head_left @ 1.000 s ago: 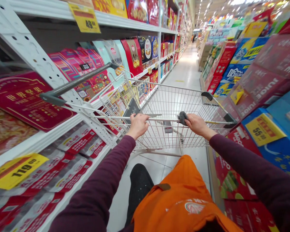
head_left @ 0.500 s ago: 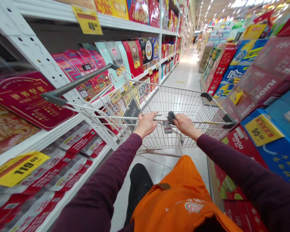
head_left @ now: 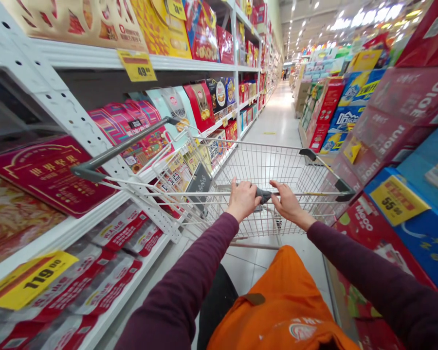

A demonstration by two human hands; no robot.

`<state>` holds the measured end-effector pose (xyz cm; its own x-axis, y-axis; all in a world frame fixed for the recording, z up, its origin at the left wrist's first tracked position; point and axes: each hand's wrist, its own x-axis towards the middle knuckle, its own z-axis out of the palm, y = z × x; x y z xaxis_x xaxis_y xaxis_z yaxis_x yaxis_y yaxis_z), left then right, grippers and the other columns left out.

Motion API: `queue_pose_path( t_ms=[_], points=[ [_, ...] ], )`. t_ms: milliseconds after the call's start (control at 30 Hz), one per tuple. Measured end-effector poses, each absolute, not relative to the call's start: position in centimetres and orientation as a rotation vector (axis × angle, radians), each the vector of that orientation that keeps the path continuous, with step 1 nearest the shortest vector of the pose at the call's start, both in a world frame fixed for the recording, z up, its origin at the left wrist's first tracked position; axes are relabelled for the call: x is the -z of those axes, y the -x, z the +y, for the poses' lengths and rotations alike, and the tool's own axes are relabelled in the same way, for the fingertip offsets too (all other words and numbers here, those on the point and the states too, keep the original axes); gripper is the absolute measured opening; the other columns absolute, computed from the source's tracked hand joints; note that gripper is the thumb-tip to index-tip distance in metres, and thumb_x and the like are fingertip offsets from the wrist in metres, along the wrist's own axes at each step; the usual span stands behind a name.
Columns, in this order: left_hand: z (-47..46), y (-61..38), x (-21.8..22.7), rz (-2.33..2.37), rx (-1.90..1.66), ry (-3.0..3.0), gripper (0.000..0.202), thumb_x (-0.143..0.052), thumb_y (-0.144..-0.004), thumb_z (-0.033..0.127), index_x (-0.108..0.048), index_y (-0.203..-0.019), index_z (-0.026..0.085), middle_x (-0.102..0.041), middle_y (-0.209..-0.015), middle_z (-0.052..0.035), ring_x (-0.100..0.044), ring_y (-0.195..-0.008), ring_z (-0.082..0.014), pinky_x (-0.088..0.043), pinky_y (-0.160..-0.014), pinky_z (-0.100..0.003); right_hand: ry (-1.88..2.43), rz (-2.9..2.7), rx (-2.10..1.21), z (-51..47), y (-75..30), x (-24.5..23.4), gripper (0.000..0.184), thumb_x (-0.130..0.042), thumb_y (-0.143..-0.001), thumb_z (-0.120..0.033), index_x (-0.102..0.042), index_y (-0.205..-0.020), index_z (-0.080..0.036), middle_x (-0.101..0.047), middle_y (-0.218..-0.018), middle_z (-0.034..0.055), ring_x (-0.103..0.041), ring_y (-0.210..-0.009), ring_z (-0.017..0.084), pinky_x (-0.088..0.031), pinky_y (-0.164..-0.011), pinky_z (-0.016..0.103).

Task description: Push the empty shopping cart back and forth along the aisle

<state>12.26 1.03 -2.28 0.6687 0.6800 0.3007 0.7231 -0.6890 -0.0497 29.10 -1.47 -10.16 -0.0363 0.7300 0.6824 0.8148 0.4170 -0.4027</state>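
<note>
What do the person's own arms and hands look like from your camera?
The left sleeve and right sleeve are long, plain, dark purple, ending at the wrists. The left hand and right hand are bare, without gloves.

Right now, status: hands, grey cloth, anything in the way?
Left hand closed on grey cloth at near cart rim. Right hand beside it, fingers spread. Shelving close left, cartons close right.

Arms [head_left: 195, 272] forward, left fingers [head_left: 247, 187] bent, right fingers [head_left: 283, 188] parted
</note>
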Motion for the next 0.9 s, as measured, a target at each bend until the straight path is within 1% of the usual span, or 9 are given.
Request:
queue_pose_path(
  t_ms=[67,133,200,333,433,500,667,767,900],
  points=[
    [0.4,-13.4,2.8,-1.085,0.382,2.696,0.024,-0.050,-0.085,0.035,-0.058,-0.094,0.014,-0.063,-0.093,-0.0109,-0.057,-0.095,-0.0248,-0.036,-0.089,-0.043,1.329,-1.731,0.096,-1.2,-28.8,10.8,0.050,-0.036,-0.081,-0.016,-0.037,-0.131,-0.015,-0.061,-0.114,0.0144,-0.058,-0.102,0.024,-0.046,-0.088,0.046],
    [0.1,-14.3,3.5,-1.043,0.379,2.670,0.021,-0.040,-0.090,0.025,-0.057,-0.096,0.015,-0.063,-0.089,-0.0095,-0.058,-0.093,-0.0227,-0.038,-0.081,-0.039,1.325,-1.707,0.115,-1.0,-28.1,11.3,0.052,-0.033,-0.083,-0.017,-0.033,-0.135,-0.015,-0.060,-0.117,0.0148,-0.058,-0.104,0.023,-0.046,-0.088,0.045],
    [0.2,-14.1,4.1,-1.031,0.372,2.647,0.024,-0.032,-0.092,0.018,-0.056,-0.098,0.016,-0.062,-0.090,-0.0082,-0.057,-0.094,-0.0215,-0.038,-0.078,-0.037,1.354,-1.757,0.200,-1.0,-27.5,11.4,0.049,-0.034,-0.086,-0.021,-0.035,-0.135,-0.013,-0.059,-0.119,0.0166,-0.056,-0.108,0.025,-0.043,-0.092,0.047],
    [1.7,-9.1,4.0,-1.052,0.300,2.603,0.021,-0.041,-0.090,0.028,-0.056,-0.100,0.017,-0.062,-0.100,-0.0092,-0.055,-0.097,-0.0233,-0.039,-0.080,-0.038,1.466,-1.989,0.389,-1.6,-27.3,11.3,0.044,-0.040,-0.088,-0.027,-0.045,-0.130,-0.014,-0.056,-0.126,0.0166,-0.047,-0.120,0.030,-0.031,-0.098,0.053],
    [2.8,-3.9,3.3,-1.197,0.335,2.464,0.031,-0.049,-0.086,0.035,-0.052,-0.113,0.018,-0.059,-0.110,-0.0106,-0.053,-0.101,-0.0248,-0.040,-0.083,-0.038,1.534,-2.031,0.430,-2.0,-27.3,11.1,0.045,-0.039,-0.089,-0.028,-0.043,-0.132,-0.014,-0.053,-0.130,0.0157,-0.042,-0.124,0.031,-0.028,-0.100,0.055],
    [3.2,-1.7,3.0,-1.289,0.340,2.383,0.034,-0.049,-0.086,0.036,-0.051,-0.115,0.018,-0.059,-0.108,-0.0109,-0.052,-0.100,-0.0249,-0.040,-0.085,-0.038,1.592,-2.000,0.427,-2.1,-26.6,10.8,0.047,-0.039,-0.089,-0.030,-0.041,-0.133,-0.013,-0.051,-0.132,0.0173,-0.039,-0.127,0.033,-0.025,-0.100,0.058],
    [2.9,-2.9,4.2,-1.270,0.353,2.393,0.032,-0.048,-0.086,0.032,-0.053,-0.114,0.016,-0.060,-0.102,-0.0120,-0.052,-0.099,-0.0253,-0.042,-0.084,-0.039,1.571,-2.043,0.401,-1.6,-22.2,10.1,0.049,-0.039,-0.089,-0.030,-0.039,-0.134,-0.011,-0.040,-0.141,0.0181,-0.030,-0.132,0.033,-0.022,-0.102,0.061],
    [3.2,-3.6,4.8,-1.135,0.391,2.476,0.031,-0.047,-0.087,0.027,-0.052,-0.116,0.018,-0.059,-0.108,-0.0120,-0.052,-0.103,-0.0243,-0.043,-0.085,-0.039,1.525,-2.077,0.410,-1.3,-20.5,10.1,0.051,-0.040,-0.088,-0.028,-0.035,-0.137,-0.013,-0.037,-0.143,0.0166,-0.028,-0.133,0.033,-0.020,-0.103,0.062],
    [4.5,0.6,3.9,-1.086,0.394,2.519,0.030,-0.046,-0.085,0.019,-0.054,-0.114,0.022,-0.059,-0.115,-0.0107,-0.052,-0.108,-0.0221,-0.043,-0.090,-0.039,1.499,-2.119,0.426,-0.9,-21.0,10.4,0.054,-0.041,-0.087,-0.026,-0.032,-0.140,-0.016,-0.037,-0.143,0.0154,-0.029,-0.133,0.032,-0.022,-0.103,0.061]
  ],
)
